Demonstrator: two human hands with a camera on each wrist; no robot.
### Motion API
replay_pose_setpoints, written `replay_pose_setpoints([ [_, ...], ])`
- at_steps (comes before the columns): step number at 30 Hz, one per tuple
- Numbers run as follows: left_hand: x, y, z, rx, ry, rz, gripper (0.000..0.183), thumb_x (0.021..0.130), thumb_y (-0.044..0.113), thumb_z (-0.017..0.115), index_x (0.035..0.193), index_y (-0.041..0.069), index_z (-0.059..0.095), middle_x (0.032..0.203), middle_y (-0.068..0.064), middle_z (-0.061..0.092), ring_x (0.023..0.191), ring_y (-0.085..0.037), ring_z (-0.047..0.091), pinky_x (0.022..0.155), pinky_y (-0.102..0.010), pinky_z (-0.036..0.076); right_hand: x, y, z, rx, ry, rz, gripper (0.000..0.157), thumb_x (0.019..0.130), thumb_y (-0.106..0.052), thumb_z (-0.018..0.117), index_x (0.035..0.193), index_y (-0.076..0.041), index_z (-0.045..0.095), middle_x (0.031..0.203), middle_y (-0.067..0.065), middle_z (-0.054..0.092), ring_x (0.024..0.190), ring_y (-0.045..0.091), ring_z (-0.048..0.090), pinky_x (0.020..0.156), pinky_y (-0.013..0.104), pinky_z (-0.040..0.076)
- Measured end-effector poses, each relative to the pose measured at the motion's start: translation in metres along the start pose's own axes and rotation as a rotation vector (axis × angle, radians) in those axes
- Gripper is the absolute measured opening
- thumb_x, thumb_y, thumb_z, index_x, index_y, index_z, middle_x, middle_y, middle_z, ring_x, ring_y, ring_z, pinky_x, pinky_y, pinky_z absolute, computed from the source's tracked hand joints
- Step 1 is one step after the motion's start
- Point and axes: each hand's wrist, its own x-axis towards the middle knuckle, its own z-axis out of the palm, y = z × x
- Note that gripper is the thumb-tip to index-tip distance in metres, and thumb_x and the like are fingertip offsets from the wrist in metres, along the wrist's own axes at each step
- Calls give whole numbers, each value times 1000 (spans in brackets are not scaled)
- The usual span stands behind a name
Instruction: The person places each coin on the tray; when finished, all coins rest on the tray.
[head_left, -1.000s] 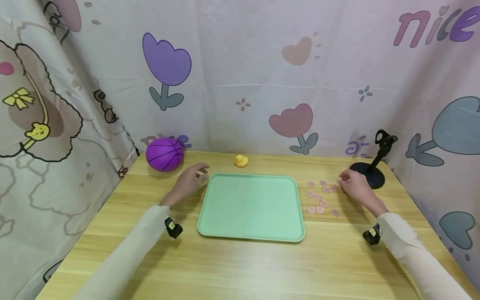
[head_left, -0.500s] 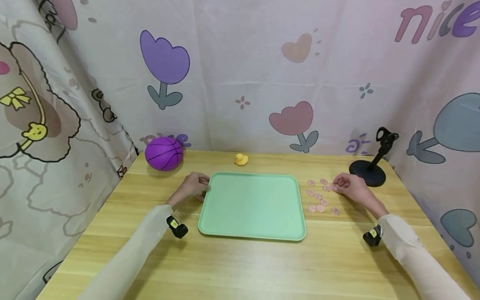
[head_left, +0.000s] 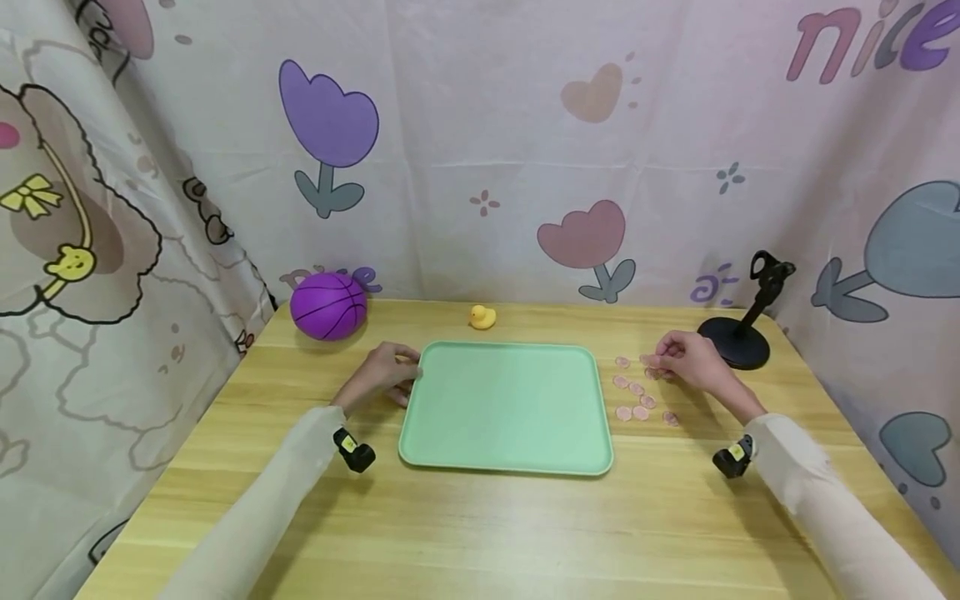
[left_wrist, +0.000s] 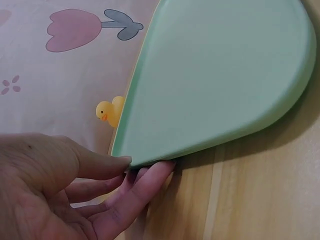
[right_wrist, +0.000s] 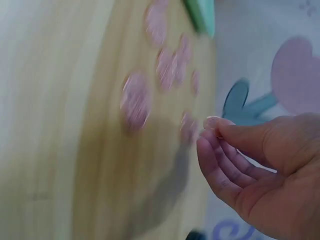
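My left hand (head_left: 386,372) grips the pale green tray (head_left: 506,462) at its far left corner. In the left wrist view, the thumb lies on the tray's rim and the other fingers are below and outside it. My right hand (head_left: 690,360) is over the far part of a group of thin pink coin-like discs (head_left: 640,412) right of the tray. In the right wrist view, thumb and forefinger pinch what looks like the edge of one disc (right_wrist: 212,120), mostly covered by the fingertips. Several flat discs (right_wrist: 135,100) lie on the table, blurred.
A yellow rubber duck (head_left: 482,317) sits behind the tray. At the back left is a purple ball (head_left: 328,306) with black lines. Behind my right hand stands a black stand (head_left: 738,342) on a round base. A patterned curtain (head_left: 450,100) borders the wooden table (head_left: 487,533).
My left hand has come down from beside the tray onto its corner. My right hand has moved left over the discs, its fingertips coming together at one. The view has tilted slightly.
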Motion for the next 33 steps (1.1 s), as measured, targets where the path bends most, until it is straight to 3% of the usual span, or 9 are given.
replay_pose_setpoints([
  [5, 2, -1, 2, 14, 34, 6, 46, 102, 4, 61, 143, -13, 51, 93, -22, 74, 68, -19, 71, 61, -34, 67, 9, -32, 17, 96, -14, -46, 12, 99, 0, 69, 106, 9, 66, 96, 24, 71, 79, 23, 69, 63, 25, 62],
  [13, 3, 1, 7, 47, 60, -4, 40, 101, 1, 62, 138, -13, 56, 90, -20, 72, 68, -20, 70, 58, -33, 66, 27, -79, 68, 398, -280, -67, 18, 100, 4, 65, 112, 17, 65, 101, 31, 72, 86, 34, 76, 80, 41, 68],
  [16, 2, 1, 7, 40, 56, -16, 34, 101, 0, 61, 132, -15, 58, 93, -21, 72, 69, -20, 69, 58, -32, 66, 36, -96, 90, 450, -319, -52, 17, 99, 4, 66, 110, 17, 65, 100, 30, 72, 83, 30, 76, 79, 40, 68],
  [23, 6, 0, 6, 18, 36, -51, 26, 102, 0, 61, 124, -15, 60, 95, -21, 71, 72, -21, 69, 62, -33, 67, 54, -133, 129, 504, -316, 40, 13, 98, 3, 69, 108, 13, 68, 99, 25, 74, 78, 22, 75, 77, 36, 68],
  [33, 5, 0, 3, 19, 11, -43, 16, 102, 0, 61, 110, -12, 68, 86, -16, 70, 66, -18, 67, 61, -33, 67, 72, -165, 173, 588, -167, 61, 13, 96, -2, 75, 101, 9, 71, 90, 21, 77, 67, 16, 73, 66, 29, 67],
])
